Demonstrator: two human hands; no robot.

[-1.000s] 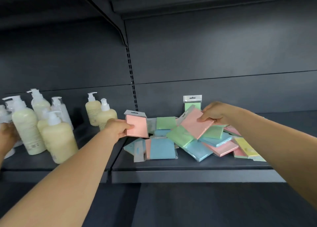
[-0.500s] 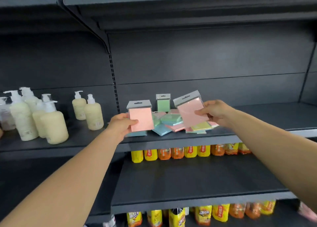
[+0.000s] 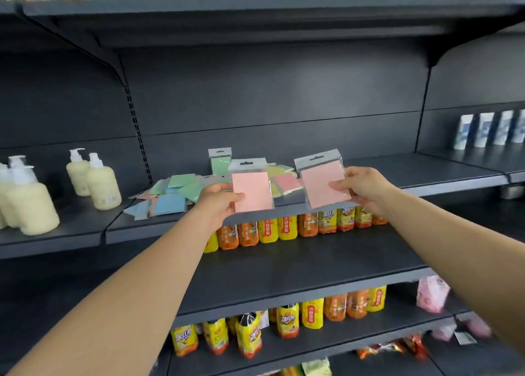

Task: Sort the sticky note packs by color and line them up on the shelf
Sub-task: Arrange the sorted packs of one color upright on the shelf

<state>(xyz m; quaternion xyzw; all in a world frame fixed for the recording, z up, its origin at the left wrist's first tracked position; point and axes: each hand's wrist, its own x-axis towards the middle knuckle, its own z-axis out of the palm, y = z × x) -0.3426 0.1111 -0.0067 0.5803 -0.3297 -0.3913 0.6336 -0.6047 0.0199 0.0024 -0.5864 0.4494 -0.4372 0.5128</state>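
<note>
Both hands are coming back off the heap since half a second ago, and the view is pulling away too, so more shelving is showing below and to the right. I'm seeing the left hand gripping a pink pack by its lower left corner, thumb lying across the front, the pack standing nearly upright with its grey hang tab on top. The right hand is pinching a second pink pack at its right edge, this one tilting a little to the left, tab up as well. The two packs are hanging side by side, close but not touching, both lifted clear in front of the shelf. Behind and between the hands the mixed pile of green, blue, pink and yellow packs is lying loose on the shelf, spreading out to the left of the left hand, and one green pack is standing upright at the back just above that hand. Further left of the left hand, cream pump bottles are standing in a group. Beneath both hands, yellow and orange drink bottles are lining the shelf below, with more of them lower still. Far out to the right of the right hand, white and blue cartons are sitting in a row, too blurred to read.
</note>
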